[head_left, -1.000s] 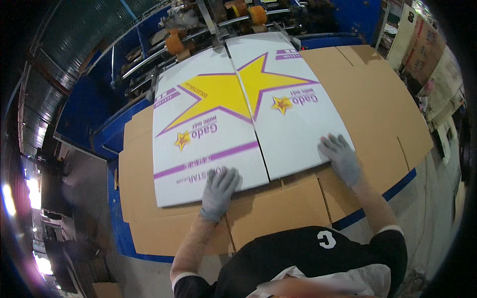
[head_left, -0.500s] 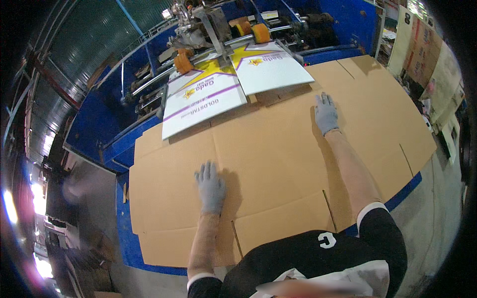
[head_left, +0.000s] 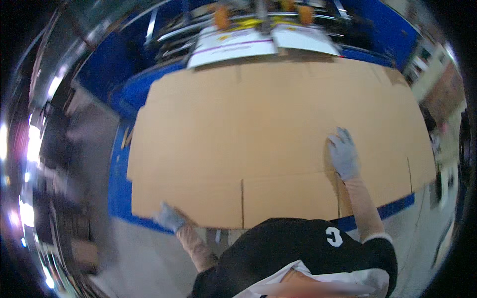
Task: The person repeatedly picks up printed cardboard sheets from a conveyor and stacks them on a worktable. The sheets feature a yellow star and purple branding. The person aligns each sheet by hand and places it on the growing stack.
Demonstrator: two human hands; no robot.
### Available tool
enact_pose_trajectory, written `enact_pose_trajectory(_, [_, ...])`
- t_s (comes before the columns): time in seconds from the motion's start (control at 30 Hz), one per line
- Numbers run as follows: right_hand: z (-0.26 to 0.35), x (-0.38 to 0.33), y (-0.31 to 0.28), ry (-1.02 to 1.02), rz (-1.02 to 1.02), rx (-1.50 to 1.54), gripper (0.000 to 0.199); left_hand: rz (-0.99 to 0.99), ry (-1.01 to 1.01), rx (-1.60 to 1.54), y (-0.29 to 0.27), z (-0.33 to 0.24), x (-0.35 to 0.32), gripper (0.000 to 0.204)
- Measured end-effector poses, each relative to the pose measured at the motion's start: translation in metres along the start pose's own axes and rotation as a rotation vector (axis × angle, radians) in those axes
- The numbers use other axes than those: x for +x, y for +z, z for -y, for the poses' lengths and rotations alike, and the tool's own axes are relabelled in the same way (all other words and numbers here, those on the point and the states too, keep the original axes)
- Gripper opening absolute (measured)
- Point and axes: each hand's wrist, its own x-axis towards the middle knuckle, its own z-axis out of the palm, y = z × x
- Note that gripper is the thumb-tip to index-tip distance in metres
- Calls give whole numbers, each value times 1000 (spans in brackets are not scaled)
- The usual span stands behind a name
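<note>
L hand (head_left: 170, 217), grey-gloved, is at the lower-left edge of the brown corrugated carton blank (head_left: 278, 119); it's blurred, so can't tell if fingers pinch the edge or just rest there. R hand (head_left: 344, 155), also grey-gloved, is right of ctr, palm down over the same blank, flat w/ fingers stretched fwd & close together, nothing in its grasp. Blank fills the mid of the frame, lying flat, brown side up, w/ faint crease lines & a dark slot (head_left: 242, 203) at btm ctr, another partly by the R wrist. Top ctr: white-faced printed carton blank (head_left: 233, 47) w/ purple stripe & yellow print, in 2 panels w/ a gap btwn, lying at the brown blank's far edge, its far part up by the orange rollers (head_left: 221, 18) & metal shafts of a machine. Blue machine side panels (head_left: 382, 42) at upper R, more blue at upper L. Blue table edge (head_left: 118, 193) shows along the L side & parts of the near edge. Person's black top (head_left: 293, 238), w/ a white mark, takes up btm ctr. Grey floor (head_left: 144, 253) at lower L. Far L is blurry w/ bright glare.
</note>
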Motion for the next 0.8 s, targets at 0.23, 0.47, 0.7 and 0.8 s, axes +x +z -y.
enact_pose_trajectory(0.23, [5,-21,-6,137,22,37,23,-215,-230,-1348,-13,53,-1,28])
enact_pose_trajectory(0.47, [24,-16,-20,135,-36,177,22,242,-112,-1663,-60,30,-32,47])
enact_pose_trajectory(0.7, [54,3,-61,758,124,1323,37,263,173,-1631,-190,-5,2,37])
enact_pose_trajectory(0.8, [69,20,-82,755,233,1505,56,223,455,-1350,-227,-38,5,36])
